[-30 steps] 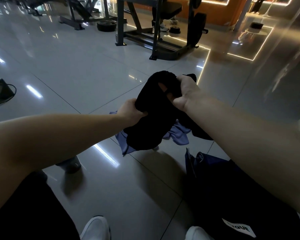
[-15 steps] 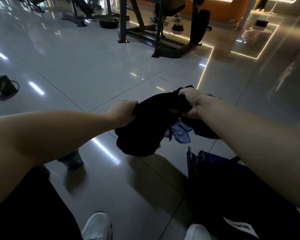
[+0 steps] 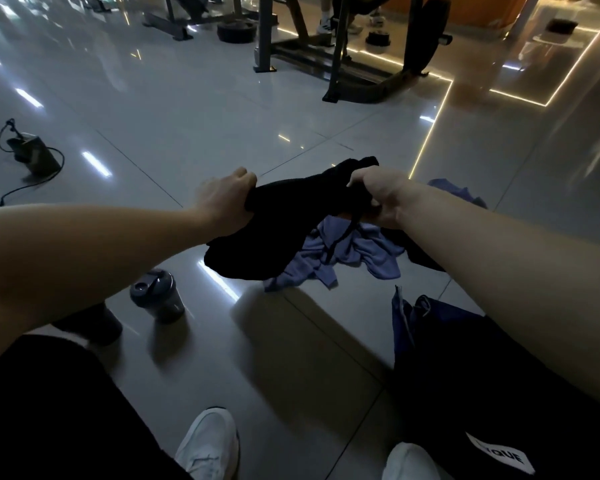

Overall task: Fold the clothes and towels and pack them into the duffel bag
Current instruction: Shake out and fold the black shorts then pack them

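Cloth in the air, dead centre: a black garment [image 3: 291, 220] is strung between both hands, well above the glossy tiled floor [image 3: 187, 133]. The left hand [image 3: 222, 202] has one end, fingers curled tight round it, knuckles up. The right hand [image 3: 381, 199] has the other end, fingers folded over a bunched ridge of fabric that pokes up past them toward twelve o'clock.

The garment looks dark, matte and crumpled, with no neat fold in it. A taut band runs hand to hand, a loose belly sags below toward seven o'clock, and a thin dark cord [image 3: 340, 237] dangles near the right hand.

Under it, a lavender-blue garment [image 3: 357, 252] lies rumpled on the tiles, spreading out from beneath the black cloth toward four o'clock.

At five o'clock sits the duffel bag [image 3: 465, 368], very dark navy, its near edge slumped, with a white label with black lettering low on it. The right forearm crosses over it.

At eight o'clock, a grey shaker bottle [image 3: 158, 296] stands on the floor. At ten o'clock is a small box with a cable [image 3: 32, 157]. At twelve o'clock is a steel gym rack [image 3: 336, 57]. At six o'clock, two white shoes [image 3: 208, 445] are at the bottom edge.
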Tool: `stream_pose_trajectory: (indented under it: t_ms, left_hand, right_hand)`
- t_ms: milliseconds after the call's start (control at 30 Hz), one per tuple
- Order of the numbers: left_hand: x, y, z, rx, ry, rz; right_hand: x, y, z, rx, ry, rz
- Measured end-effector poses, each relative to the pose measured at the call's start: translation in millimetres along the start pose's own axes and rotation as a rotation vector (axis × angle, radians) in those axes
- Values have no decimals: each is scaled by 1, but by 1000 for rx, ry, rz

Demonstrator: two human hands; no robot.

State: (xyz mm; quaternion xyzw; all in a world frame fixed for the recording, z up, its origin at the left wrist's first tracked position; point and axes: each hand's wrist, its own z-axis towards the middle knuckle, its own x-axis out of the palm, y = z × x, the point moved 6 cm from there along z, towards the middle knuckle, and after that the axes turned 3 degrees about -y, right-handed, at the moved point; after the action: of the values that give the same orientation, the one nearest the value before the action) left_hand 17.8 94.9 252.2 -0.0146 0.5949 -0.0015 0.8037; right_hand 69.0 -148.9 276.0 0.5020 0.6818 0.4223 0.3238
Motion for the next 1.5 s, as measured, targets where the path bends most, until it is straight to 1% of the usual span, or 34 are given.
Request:
stream_pose_trajectory:
  t_ms: [100,167,233,300,433,533,633,800,833,900,967,1033,1067,1167,1267,1333,1500]
  left_hand:
    - [20,-13,-18,154,59,97]
    - [45,-27,-36,243,161,93]
    - [76,-42,-58,285,276,96]
    - [108,-60,-83,278,359,94]
    - [167,-97,-136,187,499,6]
    - [202,-128,-174,201,599,6]
    - [221,-148,-202,190,689,6]
    - [241,-152,-227,225,931,-48]
    - [244,-149,-225,231,945,-62]
    - [245,-144,-212,225,891,-111]
    - [243,-143,-190,266,741,-123]
    - [244,-144,-169,330,583,-90]
    - [248,-145,-162,346,553,-84]
    - [269,-145,-153,349,629,-43]
    - [295,-139,-152,313,694,29]
    - [309,-135,-155,267,722,44]
    - [325,-139,-166,252,754,30]
  right_hand:
    - [-8,-28,8,68,-12,-115]
    - [-15,-57,10,148,-35,-195]
    - [-22,-92,9,235,-55,-243]
    - [-30,-124,6,301,-74,-323]
    - [-47,-168,5,377,-85,-485]
    - [-56,-193,-1,461,-81,-575]
    - [-62,-209,-7,484,-97,-643]
    - [-77,-236,-12,507,-123,-641]
    - [-80,-242,-14,515,-131,-646]
    - [-85,-254,-19,525,-144,-666]
    - [-89,-265,-24,530,-151,-668]
    - [-93,-275,-28,533,-170,-620]
    - [-94,-279,-29,532,-188,-584]
    - [-101,-288,-29,539,-249,-514]
    - [-112,-295,-26,535,-289,-537]
    - [-115,-300,-29,557,-294,-533]
    - [-105,-303,-30,589,-255,-527]
